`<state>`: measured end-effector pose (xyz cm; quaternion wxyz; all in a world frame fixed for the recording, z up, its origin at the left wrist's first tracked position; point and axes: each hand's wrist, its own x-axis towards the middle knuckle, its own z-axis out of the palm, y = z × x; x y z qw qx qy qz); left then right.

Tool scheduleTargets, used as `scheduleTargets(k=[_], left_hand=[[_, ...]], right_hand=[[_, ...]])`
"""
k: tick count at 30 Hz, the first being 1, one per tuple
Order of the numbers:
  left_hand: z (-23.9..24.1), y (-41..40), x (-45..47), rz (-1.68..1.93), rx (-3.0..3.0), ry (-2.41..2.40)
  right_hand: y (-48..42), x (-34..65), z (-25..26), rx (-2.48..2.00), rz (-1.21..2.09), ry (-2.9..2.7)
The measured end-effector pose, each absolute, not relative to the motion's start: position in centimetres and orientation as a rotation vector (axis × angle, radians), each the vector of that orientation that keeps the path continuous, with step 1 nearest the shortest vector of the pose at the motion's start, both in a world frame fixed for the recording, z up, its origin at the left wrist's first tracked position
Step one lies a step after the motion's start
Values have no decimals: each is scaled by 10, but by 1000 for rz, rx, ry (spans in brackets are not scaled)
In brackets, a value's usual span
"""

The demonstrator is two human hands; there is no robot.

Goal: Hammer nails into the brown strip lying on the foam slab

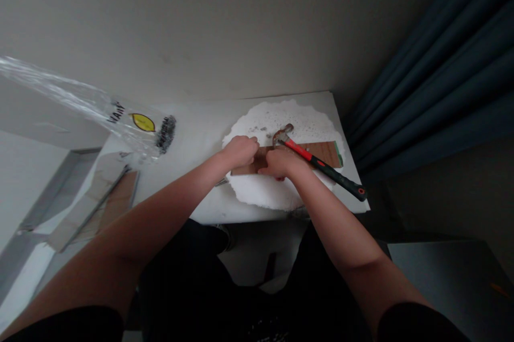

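My left hand (242, 150) is closed over the left part of a brown wooden board (326, 153); its fingertips face away, so what they pinch, if anything, is hidden. Close beside it, my right hand (278, 161) is closed too, low over the board. A small red bit shows below its fingers, but I cannot make out what it belongs to. Just right of my right hand, a claw hammer (329, 172) with a red and black handle rests across the board. Its metal head points away and its grip end reaches the table's right edge.
Under the board lies a round white sheet (261, 196) with small grey bits on it, on a white table (201, 128). A clear plastic bag (120, 117) with a yellow label stands left. Further left are boards (116, 200). A blue curtain (433, 74) hangs right.
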<state>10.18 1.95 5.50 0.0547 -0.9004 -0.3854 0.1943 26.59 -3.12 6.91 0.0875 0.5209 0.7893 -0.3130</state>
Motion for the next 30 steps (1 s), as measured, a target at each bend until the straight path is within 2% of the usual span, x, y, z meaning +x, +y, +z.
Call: scheduleTargets(k=[18,30], left_hand=[[60,19,100,527,-2718,-1239],[62,13,97,609,-2714,-1191]], right_hand=[[-30,266,68,1523,-881,2388],[-32,267,72,1532,-927,2348]])
